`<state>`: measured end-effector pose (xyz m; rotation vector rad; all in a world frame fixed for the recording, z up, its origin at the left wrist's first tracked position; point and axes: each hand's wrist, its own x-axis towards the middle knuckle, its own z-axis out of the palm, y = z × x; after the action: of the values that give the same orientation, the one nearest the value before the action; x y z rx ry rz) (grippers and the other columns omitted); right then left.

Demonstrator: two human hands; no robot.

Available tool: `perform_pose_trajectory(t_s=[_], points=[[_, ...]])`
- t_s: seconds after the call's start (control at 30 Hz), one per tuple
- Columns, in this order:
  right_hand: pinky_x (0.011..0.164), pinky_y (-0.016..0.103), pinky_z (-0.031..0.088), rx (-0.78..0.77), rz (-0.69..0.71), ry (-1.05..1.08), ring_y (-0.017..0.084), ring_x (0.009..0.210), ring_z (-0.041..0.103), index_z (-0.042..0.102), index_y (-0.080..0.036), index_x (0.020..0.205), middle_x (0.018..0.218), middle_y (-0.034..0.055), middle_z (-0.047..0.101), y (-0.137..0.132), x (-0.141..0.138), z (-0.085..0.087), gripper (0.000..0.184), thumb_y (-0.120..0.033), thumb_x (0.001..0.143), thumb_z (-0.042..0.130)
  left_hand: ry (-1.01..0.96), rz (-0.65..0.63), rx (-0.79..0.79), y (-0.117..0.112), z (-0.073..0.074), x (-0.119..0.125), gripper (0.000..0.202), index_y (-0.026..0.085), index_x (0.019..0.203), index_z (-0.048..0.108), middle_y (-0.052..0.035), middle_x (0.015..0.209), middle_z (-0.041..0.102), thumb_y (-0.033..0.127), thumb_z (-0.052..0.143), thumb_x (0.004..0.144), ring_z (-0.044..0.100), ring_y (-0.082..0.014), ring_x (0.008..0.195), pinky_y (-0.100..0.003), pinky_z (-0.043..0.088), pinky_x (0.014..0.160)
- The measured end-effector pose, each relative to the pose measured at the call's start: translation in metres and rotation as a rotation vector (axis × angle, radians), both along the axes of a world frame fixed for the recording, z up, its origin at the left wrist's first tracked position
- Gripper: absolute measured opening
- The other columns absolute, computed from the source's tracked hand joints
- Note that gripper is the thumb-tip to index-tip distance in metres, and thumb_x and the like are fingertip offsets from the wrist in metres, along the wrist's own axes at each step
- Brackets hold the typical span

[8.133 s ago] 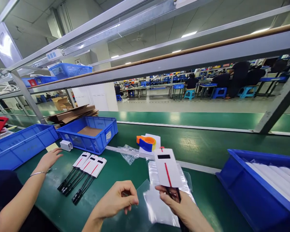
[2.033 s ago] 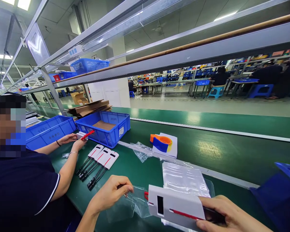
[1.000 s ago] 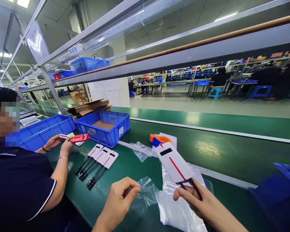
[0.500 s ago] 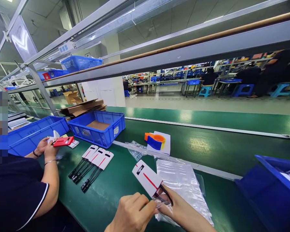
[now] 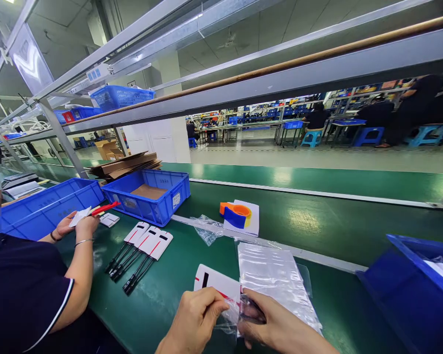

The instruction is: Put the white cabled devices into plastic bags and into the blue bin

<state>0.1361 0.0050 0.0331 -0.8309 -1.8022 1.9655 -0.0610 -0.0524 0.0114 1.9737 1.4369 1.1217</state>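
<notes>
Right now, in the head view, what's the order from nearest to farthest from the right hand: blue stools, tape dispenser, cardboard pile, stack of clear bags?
From the right hand:
1. Stack of clear bags: just ahead.
2. Tape dispenser: beyond the bags.
3. Cardboard pile: farther left, behind a blue crate.
4. Blue stools: in the far background.

"Where's the blue rectangular plastic crate (image 5: 147,211)?"

"On the smooth green bench top (image 5: 158,307), left of the orange-and-blue round plastic tape dispenser (image 5: 236,216), with brown flat cardboard sheets (image 5: 127,166) behind it."

"And before it?"

"Three white flat rectangular sleeves (image 5: 152,242), overlapping, their thin black plug-ended cables (image 5: 131,282) toward the front."

"What's under the dispenser?"

"A white paper sheet (image 5: 254,216), behind the stacked clear flat plastic bags (image 5: 271,268)."

"And right of those?"

"A deep blue plastic bin (image 5: 391,290), at the far right."
</notes>
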Motion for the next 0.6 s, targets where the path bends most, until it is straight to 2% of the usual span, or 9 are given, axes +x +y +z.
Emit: perform_pose_trajectory(t_s=[0.1,0.2,0.27,0.33,0.4,0.47,0.6], points=[[0.067,0.027,0.048,0.086,-0.076,-0.057,0.017,0.067,0.058,0.064,-0.022,0.089,0.07,-0.0047,0.06,0.006,0.008,0.004,0.028,-0.047,0.08,0.074,-0.168,0.029,-0.228,0.001,0.012,-0.007,0.049,0.019,0.075,0.068,0.0014,0.054,0.052,0.055,0.049,0.102,0.045,-0.0134,0.05,-0.025,0.032,0.052],[0.065,0.026,0.046,0.233,-0.233,-0.128,0.017,0.062,0.051,0.063,-0.023,0.08,0.059,-0.0061,0.049,0.017,0.027,0.007,0.042,-0.064,0.088,0.066,-0.266,0.048,-0.31,0.002,0.02,-0.022,0.052,0.016,0.078,0.07,0.0027,0.054,0.049,0.06,0.051,0.098,0.042,-0.0131,0.052,-0.025,0.03,0.053],[0.057,0.024,0.044,0.268,-0.309,-0.157,0.015,0.058,0.048,0.065,-0.023,0.082,0.061,-0.0054,0.05,0.025,0.046,0.009,0.044,-0.067,0.089,0.065,-0.292,0.046,-0.319,0.003,0.023,-0.034,0.054,0.016,0.079,0.07,0.0028,0.054,0.05,0.063,0.052,0.098,0.042,-0.0131,0.053,-0.025,0.029,0.054],[0.053,0.025,0.047,0.261,-0.327,-0.147,0.016,0.058,0.053,0.071,-0.023,0.087,0.069,-0.0012,0.062,0.032,0.064,0.013,0.047,-0.07,0.086,0.066,-0.306,0.048,-0.317,0.002,0.024,-0.044,0.055,0.015,0.079,0.069,0.0026,0.054,0.051,0.064,0.052,0.097,0.041,-0.0132,0.054,-0.026,0.029,0.056],[0.063,0.03,0.057,0.304,-0.328,-0.108,0.023,0.068,0.064,0.078,-0.025,0.092,0.08,0.0039,0.074,0.035,0.078,0.018,0.049,-0.071,0.084,0.067,-0.316,0.051,-0.311,0.002,0.025,-0.05,0.055,0.015,0.08,0.069,0.0025,0.054,0.051,0.065,0.052,0.097,0.042,-0.0133,0.055,-0.026,0.029,0.056],[0.072,0.033,0.06,0.39,-0.302,-0.103,0.029,0.077,0.07,0.082,-0.026,0.094,0.083,0.0056,0.078,0.035,0.085,0.024,0.045,-0.068,0.083,0.07,-0.331,0.045,-0.308,0.002,0.027,-0.053,0.054,0.015,0.079,0.068,0.0027,0.054,0.051,0.064,0.054,0.096,0.042,-0.0131,0.055,-0.025,0.03,0.057],[0.069,0.032,0.061,0.507,-0.189,-0.194,0.03,0.08,0.073,0.086,-0.027,0.099,0.088,0.006,0.081,0.03,0.085,0.029,0.04,-0.062,0.088,0.068,-0.335,0.006,-0.313,0.001,0.03,-0.053,0.05,0.014,0.08,0.07,0.0024,0.055,0.052,0.058,0.057,0.097,0.044,-0.0127,0.055,-0.025,0.032,0.057]])
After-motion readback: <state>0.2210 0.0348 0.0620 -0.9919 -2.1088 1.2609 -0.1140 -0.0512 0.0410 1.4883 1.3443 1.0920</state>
